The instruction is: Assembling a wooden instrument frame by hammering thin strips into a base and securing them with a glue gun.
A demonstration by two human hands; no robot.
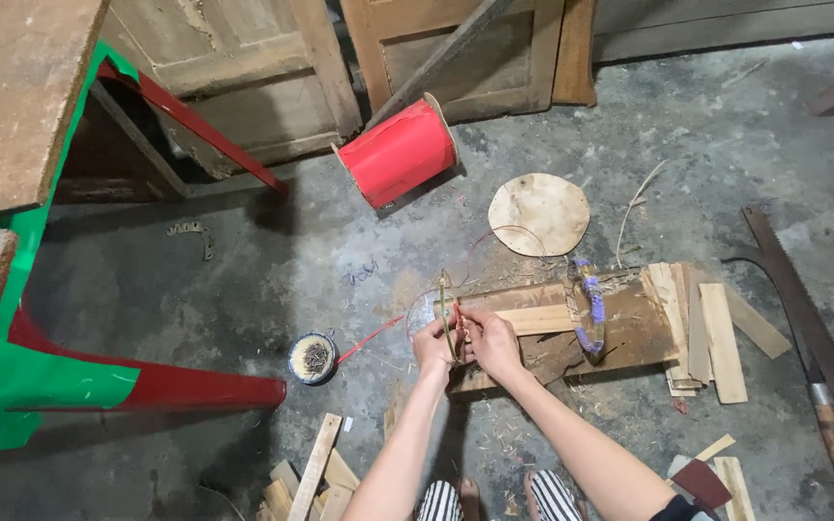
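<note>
My left hand (432, 345) and my right hand (489, 340) meet over the near edge of a wooden board (629, 333) on the concrete floor. Together they pinch a thin upright bamboo stick (446, 314) with a red thread (371, 338) wound at it. The thread runs left across the floor. A large spool of red thread (398, 152) lies on its side further back. On the board rests a knife with a purple-wrapped handle (589, 307).
A round woven disc (539, 212) lies behind the board. Short wooden slats (716, 338) sit at the right, more slats (316, 478) near my knees. A small round tin (312, 358) stands left of my hands. A saw (808, 333) lies far right; a red-green table frame (69, 381) stands left.
</note>
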